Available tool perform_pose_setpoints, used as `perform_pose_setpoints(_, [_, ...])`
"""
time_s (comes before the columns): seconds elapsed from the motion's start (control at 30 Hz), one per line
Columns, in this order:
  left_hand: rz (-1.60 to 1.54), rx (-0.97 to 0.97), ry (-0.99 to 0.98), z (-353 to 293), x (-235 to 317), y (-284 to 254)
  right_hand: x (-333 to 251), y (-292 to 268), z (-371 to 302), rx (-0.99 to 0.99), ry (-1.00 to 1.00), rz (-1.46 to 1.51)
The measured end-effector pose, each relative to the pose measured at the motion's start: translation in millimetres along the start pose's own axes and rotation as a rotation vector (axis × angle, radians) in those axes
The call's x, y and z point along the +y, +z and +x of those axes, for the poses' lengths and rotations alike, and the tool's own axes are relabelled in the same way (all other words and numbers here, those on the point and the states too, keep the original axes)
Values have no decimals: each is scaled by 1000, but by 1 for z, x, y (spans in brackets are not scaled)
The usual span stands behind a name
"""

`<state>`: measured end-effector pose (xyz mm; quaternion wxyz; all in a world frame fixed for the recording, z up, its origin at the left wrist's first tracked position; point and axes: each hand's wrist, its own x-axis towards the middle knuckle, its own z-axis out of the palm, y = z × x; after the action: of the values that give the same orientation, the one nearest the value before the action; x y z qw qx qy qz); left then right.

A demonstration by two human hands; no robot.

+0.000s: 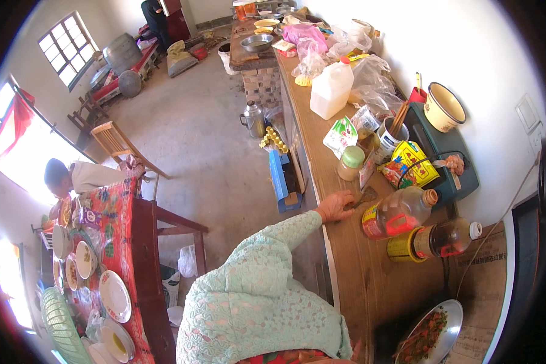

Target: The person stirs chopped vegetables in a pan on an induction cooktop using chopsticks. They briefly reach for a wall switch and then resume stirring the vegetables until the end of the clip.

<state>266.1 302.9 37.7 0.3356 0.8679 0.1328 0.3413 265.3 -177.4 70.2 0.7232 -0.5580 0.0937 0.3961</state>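
Observation:
My left hand (335, 207), in a mint-green lacy sleeve, rests on the wooden counter (358, 273) near its edge. Its fingers are slightly bent and apart, with nothing visible in them. Just beyond it stands a glass jar with a green lid (350, 162). To its right, a large clear plastic bottle with a brown cap (400, 212) leans beside a dark sauce bottle with a white cap (446, 238) and a yellow-labelled container (404, 246). Only a sliver of my right hand (356, 350) shows at the lower edge; its fingers are hidden.
A metal plate of chopped food (454, 327) sits at the lower right. Farther along the counter are a white jug (332, 89), seasoning packets (409, 165) and a cream pot (444, 108). At left, a person (82, 176) sits by a dish-laden table (136, 212). A thermos (253, 119) stands beyond.

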Motion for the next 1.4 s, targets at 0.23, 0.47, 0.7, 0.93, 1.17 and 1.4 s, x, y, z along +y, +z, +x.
perform_pose_setpoints(0.23, [-106, -95, -69, -2, -4, 8, 29, -51, -30, 252, -74, -147])
perform_pose_setpoints(0.47, [-284, -56, -159, -5, -9, 2, 14, -4, -61, 147, -192, 338])
perform_pose_setpoints(0.7, [-383, -78, -233, -2, -10, 5, 34, -28, -64, 95, -111, 295])
perform_pose_setpoints(0.93, [-485, 43, -437, -46, 12, -19, 16, -36, -83, 181, -184, 145])
perform_pose_setpoints(1.17, [-465, -14, -328, -66, 90, -10, 19, -59, -89, 173, -182, 150])
perform_pose_setpoints(1.4, [-636, -257, -238, -76, 146, 20, 6, -80, -144, 278, -108, 148])
